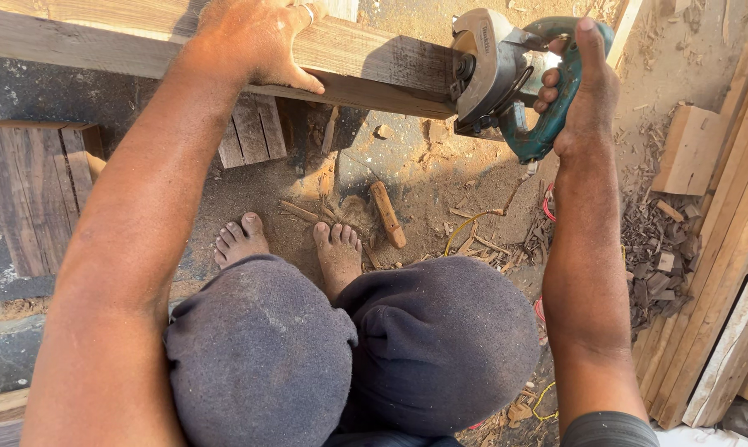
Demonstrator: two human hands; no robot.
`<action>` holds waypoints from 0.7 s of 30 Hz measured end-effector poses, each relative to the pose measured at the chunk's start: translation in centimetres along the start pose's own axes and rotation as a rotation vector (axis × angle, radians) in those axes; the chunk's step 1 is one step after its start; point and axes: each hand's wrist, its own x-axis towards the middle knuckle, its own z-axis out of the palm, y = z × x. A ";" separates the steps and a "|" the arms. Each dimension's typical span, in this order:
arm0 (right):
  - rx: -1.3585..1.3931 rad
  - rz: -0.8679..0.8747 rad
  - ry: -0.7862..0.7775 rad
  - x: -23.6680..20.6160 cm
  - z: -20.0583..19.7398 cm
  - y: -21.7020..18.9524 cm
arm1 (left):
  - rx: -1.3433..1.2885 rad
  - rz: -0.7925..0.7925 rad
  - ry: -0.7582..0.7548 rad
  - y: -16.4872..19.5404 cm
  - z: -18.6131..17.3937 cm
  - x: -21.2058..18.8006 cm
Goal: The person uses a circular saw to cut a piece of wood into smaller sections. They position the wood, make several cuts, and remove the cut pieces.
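My left hand presses flat on a long wooden plank that runs across the top of the view, fingers curled over its near edge. My right hand grips the teal handle of a circular saw. The saw's grey metal guard sits at the plank's right end, against the wood. My bare feet stand on the sandy ground below the plank, and my knees in dark grey trousers fill the lower middle.
Stacked planks lie along the right edge, with a small wood block and bark chips beside them. A square wooden offcut rests at the left. A short stick, scraps and yellow and red cords litter the sand.
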 end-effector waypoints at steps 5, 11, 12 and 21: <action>0.028 0.039 0.000 0.7 0.2 -0.3 | -0.028 -0.008 -0.007 0.2 -0.4 -0.1; 0.080 0.086 0.005 2.1 0.5 -0.2 | -0.016 0.092 0.082 -0.3 -0.1 -0.3; 0.085 0.090 0.003 2.4 0.5 -0.2 | -0.010 0.097 0.085 -0.4 0.0 -0.2; 0.076 0.031 -0.010 3.5 0.9 0.2 | 0.033 -0.001 0.048 0.1 0.5 -0.2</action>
